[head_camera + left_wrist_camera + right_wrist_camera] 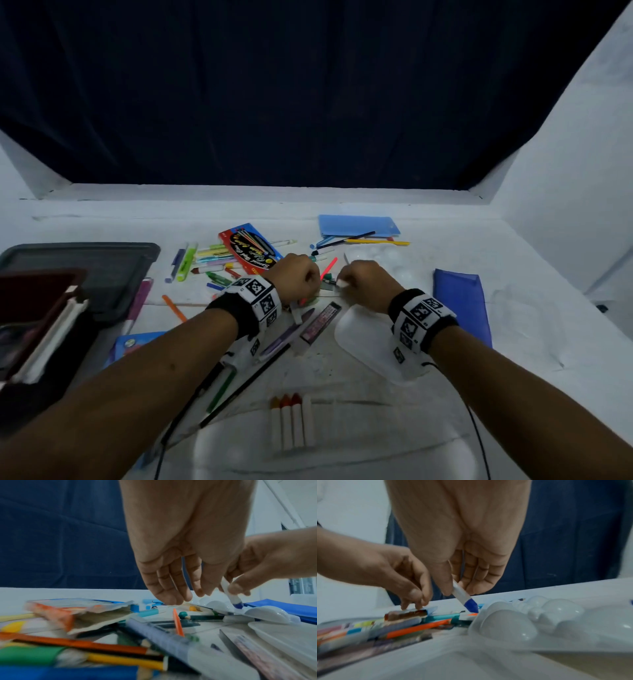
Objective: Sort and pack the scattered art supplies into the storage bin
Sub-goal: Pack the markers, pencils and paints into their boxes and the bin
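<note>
Gathering loose markers from the table pile.
The right hand [462,563] pinches a blue-tipped marker [465,599]; the left hand [171,574], fingers relaxed, reaches down. Next, probably collect more, then carry them to the bin [113,270].

Centre pile: loose pens and markers [219,263] crowd the desk [394,404] around the red pen box [251,248]; both hands sit low over it, close together.
Left side: the dark storage bin [89,274] and a stack of cases [37,329] block the edge.
Right side: bare desk between the white palette [370,342] and the blue pouch [462,301].
Near edge: four crayons [293,423] lie in a row; open desk to their right.
Far edge: bare strip behind the blue folder [358,225], closed off by the dark curtain [308,85].
</note>
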